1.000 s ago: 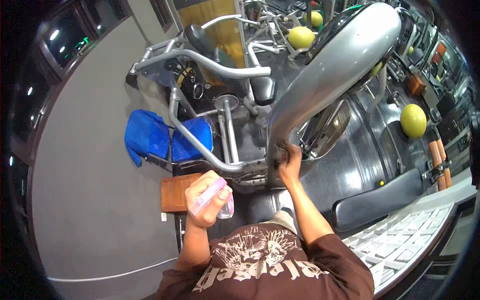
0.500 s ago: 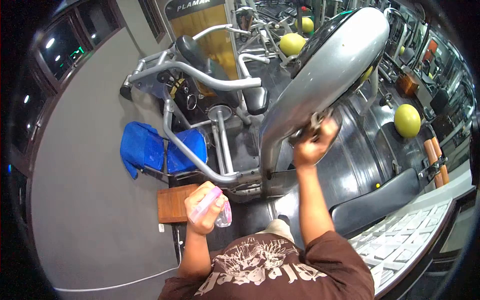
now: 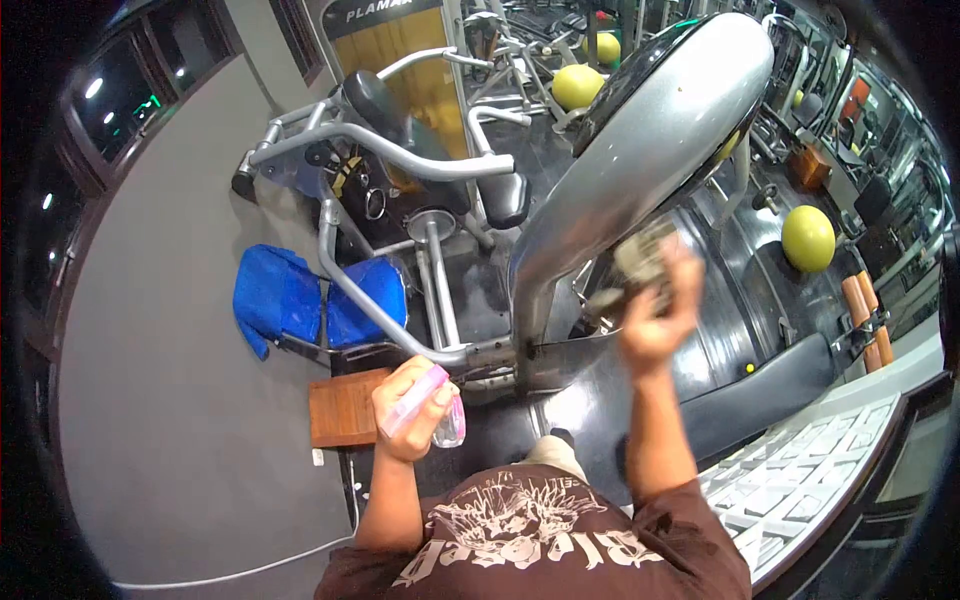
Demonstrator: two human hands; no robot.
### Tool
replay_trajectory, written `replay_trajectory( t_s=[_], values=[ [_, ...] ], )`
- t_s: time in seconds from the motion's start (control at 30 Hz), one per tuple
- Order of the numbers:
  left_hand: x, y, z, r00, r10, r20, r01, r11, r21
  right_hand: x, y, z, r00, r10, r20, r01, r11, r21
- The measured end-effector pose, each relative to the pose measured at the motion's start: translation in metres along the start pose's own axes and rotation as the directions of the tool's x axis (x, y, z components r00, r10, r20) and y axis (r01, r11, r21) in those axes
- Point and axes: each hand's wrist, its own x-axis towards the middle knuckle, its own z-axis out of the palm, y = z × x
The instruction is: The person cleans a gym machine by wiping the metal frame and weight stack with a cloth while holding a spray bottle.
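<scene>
My left hand [image 3: 408, 408] is closed around a clear spray bottle [image 3: 452, 425] with a pink top, held low over the wooden box. My right hand [image 3: 660, 315], smeared by motion, grips a crumpled beige-green cloth [image 3: 645, 255]. That cloth is just right of the lower side of a large silver curved machine frame [image 3: 640, 130], overlapping the dark floor in this view. Fingers are bent around the cloth, and part of it is hidden behind them.
Ahead stands a seated weight machine with silver bars [image 3: 400, 150]. A blue chair [image 3: 365, 300] with a blue cloth [image 3: 265, 295] and a wooden box [image 3: 345, 410] sit at left. To the right are a black padded bench [image 3: 740, 400] and a yellow ball [image 3: 808, 238].
My right hand has pulled back from the silver frame, moving right and slightly down with the cloth. My left hand keeps the bottle in nearly the same place.
</scene>
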Motion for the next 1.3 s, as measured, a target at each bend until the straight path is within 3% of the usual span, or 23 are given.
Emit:
replay_trajectory(
  t_s=[0.03, 0.1, 0.13, 0.2, 0.27, 0.33, 0.4, 0.43, 0.47, 0.5, 0.53, 0.57, 0.63, 0.67, 0.73, 0.83, 0.9, 0.97, 1.0, 1.07, 1.13, 1.23, 1.3],
  values=[
    [-0.001, -0.002, 0.0, 1.0, -0.012, -0.002, 0.012, 1.0, -0.014, 0.043, -0.001, -0.007, 0.987, -0.054, -0.153, 0.048, 0.998, -0.047],
    [-0.002, 0.0, 0.003, 0.999, -0.041, 0.003, 0.041, 0.998, -0.041, 0.11, -0.015, -0.019, 0.979, 0.15, -0.141, -0.141, 0.987, 0.074],
    [-0.003, 0.001, 0.004, 0.998, -0.06, 0.007, 0.06, 0.997, -0.054, 0.129, -0.008, -0.02, 0.988, 0.093, -0.122, -0.101, 0.993, -0.065],
    [-0.004, -0.002, 0.006, 1.0, -0.01, 0.029, 0.012, 0.999, -0.045, 0.134, 0.0, -0.003, 0.997, 0.055, -0.06, -0.064, 0.987, -0.15],
    [-0.005, -0.005, 0.004, 0.999, 0.019, 0.042, -0.017, 0.999, -0.04, 0.103, 0.011, 0.019, 0.972, -0.14, -0.188, 0.1, 0.973, -0.209],
    [-0.009, -0.01, 0.002, 0.999, 0.022, 0.038, -0.02, 0.999, -0.043, 0.052, 0.017, 0.035, 0.977, -0.07, -0.2, 0.054, 0.995, -0.084],
    [-0.01, -0.007, 0.002, 1.0, 0.015, 0.018, -0.014, 1.0, -0.026, -0.017, 0.034, 0.061, 0.979, -0.105, -0.174, 0.101, 0.994, -0.031],
    [-0.011, -0.006, 0.003, 1.0, -0.002, 0.004, 0.002, 0.999, -0.032, -0.058, 0.043, 0.079, 0.986, -0.048, -0.158, 0.075, 0.982, 0.173],
    [-0.012, -0.005, 0.003, 1.0, -0.017, -0.01, 0.017, 0.999, -0.038, -0.113, 0.068, 0.109, 0.977, 0.165, -0.138, -0.096, 0.908, 0.408],
    [-0.012, -0.004, 0.003, 1.0, -0.014, -0.011, 0.014, 0.999, -0.033, -0.133, 0.069, 0.108, 0.992, 0.127, -0.025, -0.125, 0.99, 0.067],
    [-0.014, -0.002, 0.004, 1.0, -0.018, -0.003, 0.018, 0.999, -0.032, -0.171, 0.083, 0.112, 0.95, 0.262, 0.167, -0.258, 0.965, -0.046],
    [-0.015, 0.001, 0.003, 1.0, -0.02, 0.004, 0.02, 0.999, -0.031, -0.212, 0.098, 0.111, 0.828, 0.469, 0.307, -0.47, 0.879, -0.077],
    [-0.017, 0.006, -0.002, 1.0, -0.005, 0.015, 0.005, 1.0, -0.021, -0.271, 0.11, 0.095, 0.648, 0.596, 0.474, -0.582, 0.789, -0.196],
    [-0.017, 0.006, -0.005, 1.0, 0.013, 0.015, -0.013, 1.0, -0.017, -0.284, 0.105, 0.088, 0.729, 0.499, 0.469, -0.493, 0.858, -0.147],
    [-0.019, 0.005, -0.01, 1.0, -0.009, -0.024, 0.008, 0.999, -0.039, -0.255, 0.073, 0.072, 0.679, 0.452, 0.578, -0.521, 0.852, -0.054],
    [-0.023, -0.001, -0.019, 0.999, -0.008, -0.049, 0.008, 1.0, -0.008, -0.156, 0.04, 0.06, 0.908, 0.12, 0.402, -0.145, 0.989, 0.031],
    [-0.027, 0.001, -0.02, 0.996, -0.057, -0.064, 0.054, 0.997, -0.051, -0.037, 0.006, 0.032, 0.97, -0.109, 0.219, 0.091, 0.992, 0.092],
    [-0.027, 0.001, -0.021, 0.998, -0.034, -0.058, 0.032, 0.998, -0.046, 0.051, -0.005, 0.013, 0.947, -0.32, -0.012, 0.317, 0.942, -0.107],
    [-0.027, -0.002, -0.021, 0.999, 0.006, -0.044, -0.007, 1.0, -0.02, 0.078, -0.007, 0.01, 0.949, -0.289, -0.126, 0.27, 0.952, -0.146],
    [-0.027, -0.002, -0.022, 0.999, 0.026, -0.044, -0.027, 0.999, -0.033, 0.103, 0.002, 0.011, 0.978, -0.084, -0.189, 0.066, 0.993, -0.096],
    [-0.028, 0.0, -0.021, 0.997, -0.015, -0.071, 0.008, 0.994, -0.108, 0.096, 0.01, 0.021, 0.946, -0.27, -0.181, 0.219, 0.941, -0.256],
    [-0.031, -0.007, -0.025, 0.997, -0.003, -0.071, -0.004, 0.995, -0.101, 0.031, 0.022, 0.049, 0.914, -0.337, -0.226, 0.293, 0.933, -0.208],
    [-0.03, -0.006, -0.025, 0.998, -0.008, -0.068, 0.001, 0.994, -0.108, -0.03, 0.029, 0.076, 0.931, -0.308, -0.194, 0.299, 0.951, -0.075]
  ],
)
